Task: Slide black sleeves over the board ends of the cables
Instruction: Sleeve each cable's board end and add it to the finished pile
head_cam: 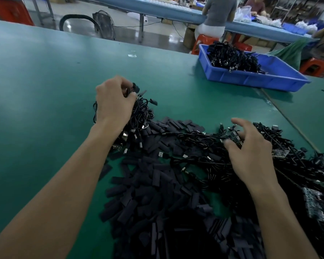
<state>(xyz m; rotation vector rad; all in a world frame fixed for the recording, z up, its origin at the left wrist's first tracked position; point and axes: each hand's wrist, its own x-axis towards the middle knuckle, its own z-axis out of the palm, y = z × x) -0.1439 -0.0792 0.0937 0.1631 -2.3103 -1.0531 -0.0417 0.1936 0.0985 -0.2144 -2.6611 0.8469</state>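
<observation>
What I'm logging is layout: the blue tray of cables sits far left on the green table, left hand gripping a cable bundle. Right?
No. The head view shows the blue tray far right on the green table; the left hand does grip a cable bundle.

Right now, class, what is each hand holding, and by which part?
The left hand grips a bundle of black cables near its top. The right hand seems to pinch a cable's board end between thumb and fingers.
</observation>
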